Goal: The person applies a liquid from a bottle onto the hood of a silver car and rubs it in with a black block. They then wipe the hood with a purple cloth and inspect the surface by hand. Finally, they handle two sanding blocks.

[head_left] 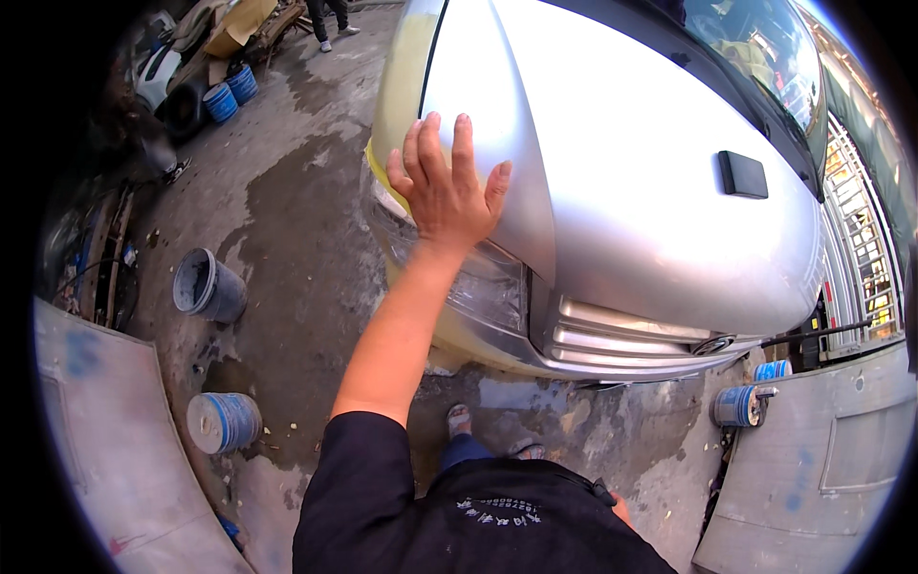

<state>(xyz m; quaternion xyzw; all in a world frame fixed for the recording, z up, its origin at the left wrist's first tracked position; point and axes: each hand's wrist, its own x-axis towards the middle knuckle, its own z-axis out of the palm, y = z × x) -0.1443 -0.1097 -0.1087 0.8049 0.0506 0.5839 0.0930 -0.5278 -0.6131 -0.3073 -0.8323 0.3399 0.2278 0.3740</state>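
Note:
My left hand [448, 191] lies palm down with its fingers spread over the front corner of a silver vehicle. It rests on or just over the edge of the silver hood [660, 210], beside the yellowish fender [400, 86]. Just below the wrist, clear plastic film covers the headlight [488, 287]. A small part of my right hand [622, 511] shows low beside my body. Its fingers are mostly hidden, so whether it holds anything is unclear.
A black block [743, 175] lies on the hood. Left on the wet concrete stand an open bucket [212, 285] and a lidded blue-and-white bucket [225, 423]. Another bucket [738, 407] stands by the right metal panel [813, 478]. A person's legs [328, 17] show far back.

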